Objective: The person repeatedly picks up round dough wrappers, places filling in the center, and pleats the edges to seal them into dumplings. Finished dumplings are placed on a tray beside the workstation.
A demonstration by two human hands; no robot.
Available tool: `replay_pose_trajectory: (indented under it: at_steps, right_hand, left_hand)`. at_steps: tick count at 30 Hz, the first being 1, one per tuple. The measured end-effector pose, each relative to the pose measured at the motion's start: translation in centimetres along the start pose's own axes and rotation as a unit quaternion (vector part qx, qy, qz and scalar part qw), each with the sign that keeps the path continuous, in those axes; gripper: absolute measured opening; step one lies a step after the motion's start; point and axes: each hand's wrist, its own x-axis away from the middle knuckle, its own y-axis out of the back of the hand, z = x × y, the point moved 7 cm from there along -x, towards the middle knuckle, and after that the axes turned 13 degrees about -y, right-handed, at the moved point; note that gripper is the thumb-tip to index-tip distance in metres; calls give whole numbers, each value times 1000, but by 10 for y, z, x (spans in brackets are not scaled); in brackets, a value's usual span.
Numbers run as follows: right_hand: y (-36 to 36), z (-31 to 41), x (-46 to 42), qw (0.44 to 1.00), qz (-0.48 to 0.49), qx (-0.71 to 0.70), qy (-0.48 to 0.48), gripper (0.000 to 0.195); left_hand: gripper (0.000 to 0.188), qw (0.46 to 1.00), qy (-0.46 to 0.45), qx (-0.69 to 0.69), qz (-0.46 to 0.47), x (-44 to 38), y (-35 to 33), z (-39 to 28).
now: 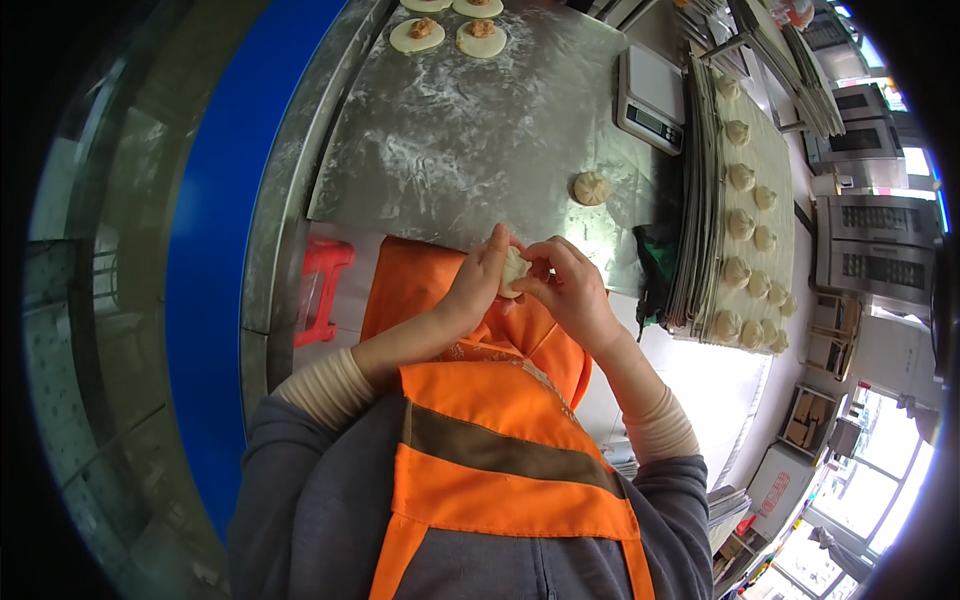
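Observation:
Just off the near edge of the floured metal worktop (450,142), a pleated dough bun (514,271) rests in my left hand (484,277). My right hand (568,289) pinches the bun's right side with thumb and fingertips. A closed, pleated bun (592,188) sits on the worktop, ahead and to the right of my hands. At the far left end lie several flat dough rounds (481,46) topped with lumps of filling (421,28). The underside of the bun in my hands is hidden.
A digital kitchen scale (651,97) stands on the worktop's right side. Beyond it, a stack of trays (697,202) carries several shaped buns (742,225) on top. Dark green cloth or plastic (657,262) hangs beside the stack. A red plastic stool (324,292) stands below on the left.

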Motion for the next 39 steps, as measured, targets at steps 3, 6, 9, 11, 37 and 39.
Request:
replay_pose_trajectory:
  at_steps: [3, 6, 9, 11, 37, 39]
  right_hand:
    - [0, 7, 0, 995, -11, 68, 68, 22]
    - [0, 14, 1, 975, -34, 160, 147, 20]
    - [4, 20, 4, 967, -36, 184, 174, 18]
    - [8, 21, 4, 976, -18, 157, 147, 17]
    - [276, -129, -107, 966, -247, -71, -37, 54]
    - [379, -201, -125, 917, -382, -19, -112, 48]
  left_hand:
    - [64, 999, -27, 10, -25, 5, -5, 1]
    - [65, 999, -12, 30, -31, 6, -7, 6]
    - [67, 998, 40, 45, 12, 5, -10, 11]
    - [68, 994, 84, 45, 50, 3, -10, 14]
    - [66, 997, -54, -16, 60, -144, -41, -47]
    - [45, 985, -127, -116, -13, -157, 8, -70]
